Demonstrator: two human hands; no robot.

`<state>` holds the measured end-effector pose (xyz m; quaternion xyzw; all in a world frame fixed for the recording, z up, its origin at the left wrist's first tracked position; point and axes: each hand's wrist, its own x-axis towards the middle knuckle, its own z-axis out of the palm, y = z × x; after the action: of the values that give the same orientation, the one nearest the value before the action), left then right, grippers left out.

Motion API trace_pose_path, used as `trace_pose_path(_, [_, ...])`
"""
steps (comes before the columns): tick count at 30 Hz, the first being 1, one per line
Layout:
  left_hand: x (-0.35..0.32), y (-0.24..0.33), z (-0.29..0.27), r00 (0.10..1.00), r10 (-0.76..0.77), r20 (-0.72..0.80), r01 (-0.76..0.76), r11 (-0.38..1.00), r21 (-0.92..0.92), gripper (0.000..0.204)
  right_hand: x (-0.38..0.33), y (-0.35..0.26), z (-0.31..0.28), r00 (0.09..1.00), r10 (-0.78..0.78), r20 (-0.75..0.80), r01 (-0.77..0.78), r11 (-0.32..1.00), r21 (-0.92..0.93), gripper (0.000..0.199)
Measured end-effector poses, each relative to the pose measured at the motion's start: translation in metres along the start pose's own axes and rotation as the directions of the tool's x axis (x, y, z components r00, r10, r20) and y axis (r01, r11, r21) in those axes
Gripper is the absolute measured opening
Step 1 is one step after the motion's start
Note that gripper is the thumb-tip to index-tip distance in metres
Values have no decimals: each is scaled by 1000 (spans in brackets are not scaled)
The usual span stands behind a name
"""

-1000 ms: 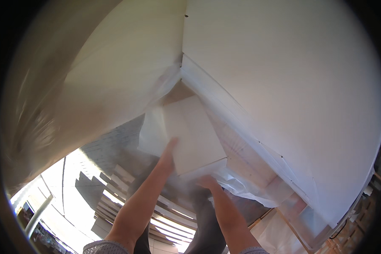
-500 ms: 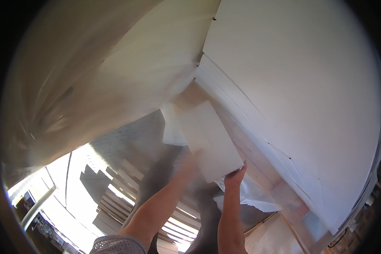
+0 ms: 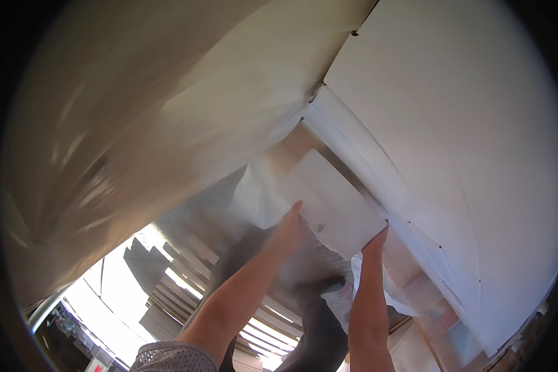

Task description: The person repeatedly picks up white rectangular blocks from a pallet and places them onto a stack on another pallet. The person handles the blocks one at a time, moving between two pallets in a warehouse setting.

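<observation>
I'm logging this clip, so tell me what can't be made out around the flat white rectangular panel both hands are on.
Head view only:
- Flat white rectangular panel: its upper end is lost between large white sheets; material unclear.
- Left hand: blurred, so its grip is unclear.
- Right hand: fingertips hidden behind the panel's edge.
- Dark shapes between the forearms: blurred, unidentifiable.

A slatted wooden floor — sunlit boards with dark gaps — lies below; crumpled white plastic sheeting rests on it (edges blurred).
</observation>
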<state>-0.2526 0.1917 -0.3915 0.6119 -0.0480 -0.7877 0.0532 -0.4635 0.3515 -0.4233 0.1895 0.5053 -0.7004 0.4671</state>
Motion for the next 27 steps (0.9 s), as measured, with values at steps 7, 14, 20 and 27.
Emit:
trace_pose_path(7, [17, 6, -10, 1000, -2, -24, 5, 993, 121, 83, -30, 20, -11, 985, -14, -170, 20, 999, 31, 62])
trace_pose_path(14, [34, 11, -11, 998, 11, 63, -21, 988, 153, 76, -27, 19, 4, 986, -80, -144, 44, 970, -239, 67])
trace_pose_path(20, [21, 7, 5, 994, 71, -81, -47, 964, 260, 87, -22, 9, 9, 988, 38, -147, -50, 996, -77, 65])
trace_pose_path(27, [45, 14, 5, 997, 67, 31, -70, 988, 139, 81, -21, 28, 11, 962, -49, -269, 41, 998, -37, 64])
